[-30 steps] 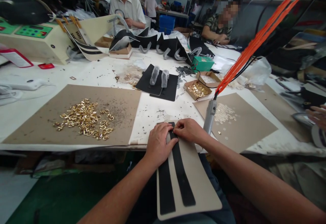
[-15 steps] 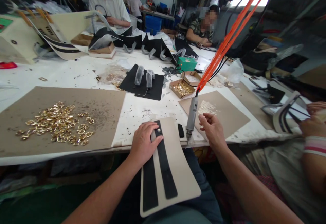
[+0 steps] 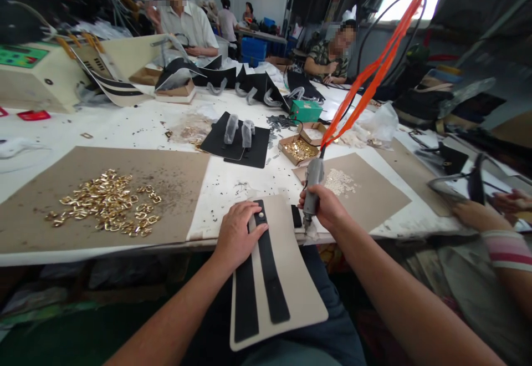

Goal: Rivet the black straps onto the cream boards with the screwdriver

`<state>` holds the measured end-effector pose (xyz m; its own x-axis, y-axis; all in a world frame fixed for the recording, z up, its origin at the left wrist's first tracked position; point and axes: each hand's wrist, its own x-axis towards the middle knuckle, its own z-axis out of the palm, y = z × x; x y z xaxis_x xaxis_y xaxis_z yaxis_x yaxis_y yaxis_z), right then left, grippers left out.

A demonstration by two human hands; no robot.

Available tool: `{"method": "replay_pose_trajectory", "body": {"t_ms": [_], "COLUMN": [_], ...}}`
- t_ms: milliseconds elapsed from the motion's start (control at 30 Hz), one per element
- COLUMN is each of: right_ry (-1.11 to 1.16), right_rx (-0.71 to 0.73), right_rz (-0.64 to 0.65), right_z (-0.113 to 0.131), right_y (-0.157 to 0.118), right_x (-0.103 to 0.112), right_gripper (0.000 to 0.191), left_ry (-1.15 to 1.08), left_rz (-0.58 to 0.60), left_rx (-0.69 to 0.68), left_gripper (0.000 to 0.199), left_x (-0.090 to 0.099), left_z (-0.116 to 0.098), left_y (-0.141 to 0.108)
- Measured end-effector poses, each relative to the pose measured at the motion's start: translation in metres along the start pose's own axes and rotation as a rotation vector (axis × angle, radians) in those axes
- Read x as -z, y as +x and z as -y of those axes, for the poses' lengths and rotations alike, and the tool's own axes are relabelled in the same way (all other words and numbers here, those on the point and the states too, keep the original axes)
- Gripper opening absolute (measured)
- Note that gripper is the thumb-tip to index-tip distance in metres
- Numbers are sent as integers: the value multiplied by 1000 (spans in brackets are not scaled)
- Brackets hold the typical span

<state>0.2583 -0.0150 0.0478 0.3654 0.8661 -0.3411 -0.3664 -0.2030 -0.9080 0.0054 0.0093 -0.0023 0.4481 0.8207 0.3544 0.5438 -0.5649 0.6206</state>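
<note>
A beige panel (image 3: 286, 255) with two black strips leans from the table's front edge down over the lap. My left hand (image 3: 239, 232) grips its upper left part, fingers and thumb on either side of a small light fastener (image 3: 261, 215) on one black strip. My right hand (image 3: 326, 208) is closed around a grey electric screwdriver (image 3: 315, 180), which hangs upright from orange cords (image 3: 374, 77). The tool's tip points down by the table edge, right of the panel. A small black block (image 3: 296, 216) lies between panel and tool.
Gold buckles (image 3: 103, 199) are heaped on a brown board (image 3: 33, 188) at left. Black panels (image 3: 260, 138), a box of gold parts (image 3: 298, 148) and white pieces (image 3: 341, 182) on another board lie ahead. A co-worker's arm (image 3: 482, 216) reaches in at right.
My right hand has moved left and closed around the screwdriver. My left hand keeps its hold on the panel. The view has shifted slightly, and the co-worker's hand at right has moved.
</note>
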Motion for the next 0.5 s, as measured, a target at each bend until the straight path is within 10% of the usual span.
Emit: {"method": "replay_pose_trajectory", "body": {"t_ms": [267, 500], "right_ry": [95, -37], "right_rx": [249, 406], "right_rz": [152, 271], "right_z": [26, -4], "right_y": [-19, -20], "right_x": [-67, -112], "right_gripper": [40, 35], "left_ry": [-29, -51], "left_rz": [2, 32], "left_rx": [31, 74], "left_gripper": [34, 37], "left_x": [0, 4], "left_z": [-2, -5], "left_y": [-1, -4]}}
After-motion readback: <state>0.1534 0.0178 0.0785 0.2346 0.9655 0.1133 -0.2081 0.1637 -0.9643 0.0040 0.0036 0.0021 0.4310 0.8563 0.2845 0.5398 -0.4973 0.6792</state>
